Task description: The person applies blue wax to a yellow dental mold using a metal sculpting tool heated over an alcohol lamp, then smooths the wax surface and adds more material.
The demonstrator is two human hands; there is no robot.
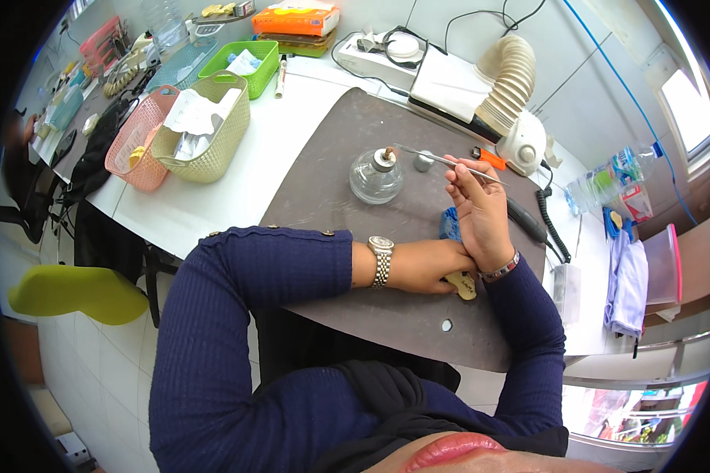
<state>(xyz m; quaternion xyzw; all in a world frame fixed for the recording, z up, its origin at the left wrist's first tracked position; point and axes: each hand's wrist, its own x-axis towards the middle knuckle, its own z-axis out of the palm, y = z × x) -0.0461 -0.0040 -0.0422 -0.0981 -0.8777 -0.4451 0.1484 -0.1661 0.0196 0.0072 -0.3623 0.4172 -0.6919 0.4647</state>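
Note:
Between the fingertips of my right hand (481, 211) is a thin metal hand instrument (473, 171). Its far tip reaches the wick of a round glass spirit lamp (376, 180); I make out no flame. My left hand (432, 265), a watch at its wrist, is closed over a pale yellow plaster piece (466, 288) with dark marks, low against the mat. Most of that piece is hidden under the fingers, and my right wrist rests close beside them. A blue object (450, 224) shows partly behind my hands. Past the lamp stands a small metal cap (424, 162).
An orange lighter (489, 158) and a black-handled corded handpiece (526, 220) lie to the right. Behind them stands a suction unit with a ribbed hose (506, 79). Mesh baskets (205, 162) fill the left side; a water bottle (607, 181) lies far right. A grey mat (315, 177) covers the bench.

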